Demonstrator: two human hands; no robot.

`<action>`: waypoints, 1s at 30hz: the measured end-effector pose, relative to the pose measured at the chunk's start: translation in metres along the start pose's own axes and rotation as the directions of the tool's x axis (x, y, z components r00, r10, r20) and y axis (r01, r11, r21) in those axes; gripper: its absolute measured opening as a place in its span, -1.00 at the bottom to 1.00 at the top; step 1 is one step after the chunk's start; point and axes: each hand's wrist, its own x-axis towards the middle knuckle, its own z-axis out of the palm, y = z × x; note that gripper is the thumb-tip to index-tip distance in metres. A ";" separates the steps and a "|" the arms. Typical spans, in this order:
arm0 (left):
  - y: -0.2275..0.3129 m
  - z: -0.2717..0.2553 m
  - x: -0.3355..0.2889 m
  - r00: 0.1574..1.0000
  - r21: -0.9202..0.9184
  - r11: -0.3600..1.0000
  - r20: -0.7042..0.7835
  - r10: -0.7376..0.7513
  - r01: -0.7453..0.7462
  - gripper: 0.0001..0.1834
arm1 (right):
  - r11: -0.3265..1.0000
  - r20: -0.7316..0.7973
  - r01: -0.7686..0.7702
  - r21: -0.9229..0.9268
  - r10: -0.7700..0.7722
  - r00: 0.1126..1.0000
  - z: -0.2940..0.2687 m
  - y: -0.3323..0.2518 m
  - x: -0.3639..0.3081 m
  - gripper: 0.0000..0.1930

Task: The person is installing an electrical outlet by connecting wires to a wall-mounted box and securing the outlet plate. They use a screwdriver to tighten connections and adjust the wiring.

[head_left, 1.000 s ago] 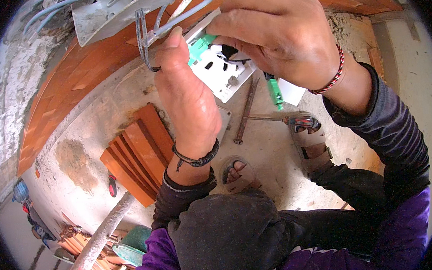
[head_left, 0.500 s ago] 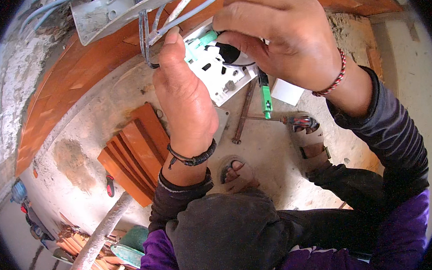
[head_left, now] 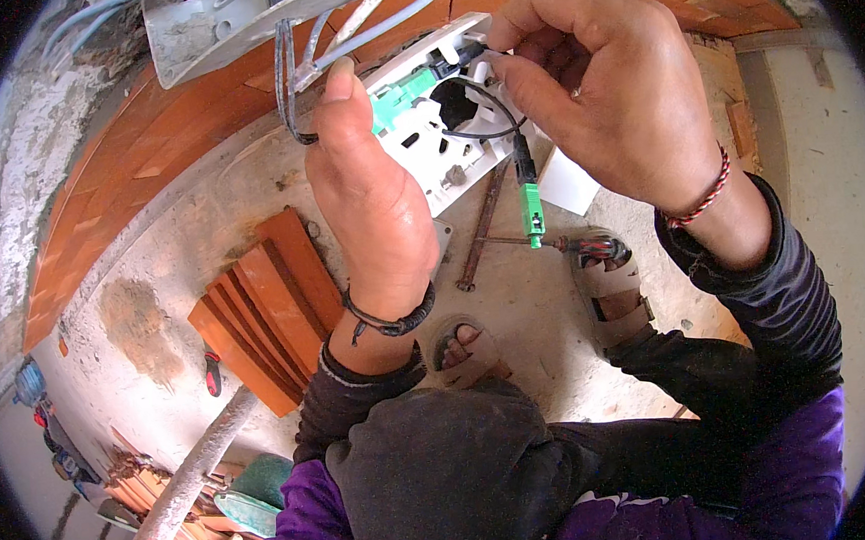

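A white fibre-optic terminal box (head_left: 433, 173) is held up in my left hand (head_left: 378, 204), whose thumb points upward along the box's left side; the fingers behind are hidden. Inside the box sits a green adapter (head_left: 402, 97) with a black plug end (head_left: 448, 64) at its right. My right hand (head_left: 626, 101) is closed in a pinch at the box's upper right, apparently on the thin black cable (head_left: 488, 135) by that plug; the fingertips partly cover the spot. The cable loops across the box, and a green fibre connector (head_left: 532, 209) hangs from it, below the box.
Above the box are a white wall enclosure (head_left: 260, 31) and grey cables (head_left: 395, 15). On the floor lie a white plate (head_left: 569, 182), a rusty bar (head_left: 480, 232), a screwdriver (head_left: 597, 249) and stacked orange tiles (head_left: 265, 312). A pole (head_left: 192, 487) slants at lower left.
My right hand has shifted right and slightly down, uncovering the black plug end and the cable loop. My left hand still holds the box in nearly the same place.
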 end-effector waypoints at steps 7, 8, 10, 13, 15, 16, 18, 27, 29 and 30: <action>0.000 -0.003 -0.001 1.000 -0.041 0.999 0.013 -0.021 0.021 -0.47 | 0.994 -0.046 -0.057 0.089 0.061 0.997 0.004 0.001 -0.005 -0.96; -0.003 -0.004 0.000 1.000 -0.012 1.000 0.008 0.013 -0.013 -0.47 | 0.996 -0.040 -0.057 0.065 0.060 0.997 0.003 0.003 -0.005 -0.97; -0.005 -0.003 0.000 0.999 0.013 0.999 -0.003 0.037 -0.037 -0.48 | 0.996 -0.005 -0.035 0.078 0.035 0.999 0.002 0.004 -0.008 -0.97; -0.006 -0.004 0.001 1.000 0.032 0.999 -0.020 -0.004 0.005 -0.46 | 0.992 0.021 -0.048 0.118 0.046 0.999 0.003 0.005 -0.012 -0.98; -0.012 -0.008 0.005 0.999 0.064 0.998 -0.046 -0.019 0.022 -0.49 | 0.993 0.018 -0.048 0.106 0.046 0.999 0.002 0.007 -0.013 -0.98; -0.014 -0.008 0.007 0.998 0.069 0.998 -0.069 -0.010 0.015 -0.54 | 0.996 0.013 -0.035 0.076 0.034 0.999 0.001 0.009 -0.012 -0.98; -0.017 -0.001 0.005 0.990 0.052 0.998 -0.132 0.049 -0.042 -0.62 | 0.996 0.008 -0.046 0.072 0.046 0.999 0.000 0.008 -0.013 -0.98; -0.014 -0.001 -0.001 0.989 0.093 0.994 -0.127 0.076 -0.064 -0.49 | 0.994 -0.029 -0.045 0.102 0.048 0.998 0.004 0.007 -0.019 -0.92; -0.011 0.006 0.001 0.985 -0.016 0.997 -0.151 0.078 -0.081 -0.57 | 0.997 -0.060 0.009 0.073 -0.005 0.998 0.005 0.004 -0.016 -0.86; -0.010 0.009 0.002 0.983 -0.089 0.992 -0.168 0.078 -0.094 -0.60 | 0.998 -0.074 0.064 0.023 -0.062 0.995 0.005 0.002 -0.014 -0.83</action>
